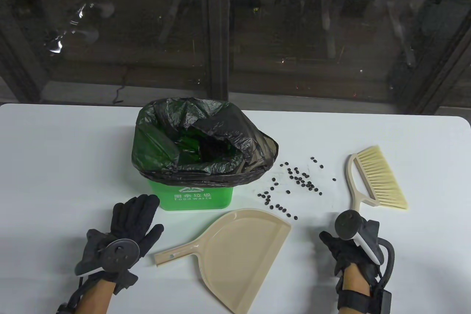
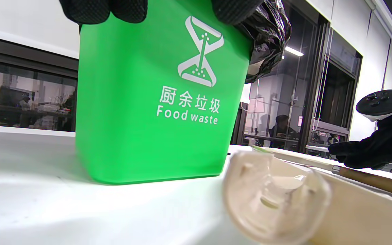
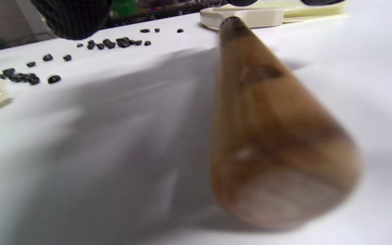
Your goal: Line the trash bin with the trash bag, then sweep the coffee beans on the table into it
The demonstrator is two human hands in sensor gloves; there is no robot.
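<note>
The green food-waste bin (image 1: 191, 196) stands left of centre, lined with a black trash bag (image 1: 206, 137) folded over its rim. Coffee beans (image 1: 294, 181) lie scattered on the table to its right. A beige dustpan (image 1: 239, 251) lies flat in front of the bin. The brush (image 1: 379, 177) lies at the right, its wooden handle (image 3: 271, 136) on the table under my right hand (image 1: 340, 246), whose fingers stretch above it without curling round. My left hand (image 1: 141, 211) is flat by the bin's front left corner, its fingertips (image 2: 128, 10) at the bin wall (image 2: 148, 136).
The white table (image 1: 55, 166) ends at a far edge in front of dark glass panels. The dustpan's hollow handle end (image 2: 277, 200) points toward my left hand. Beans (image 3: 114, 42) lie just left of the brush handle.
</note>
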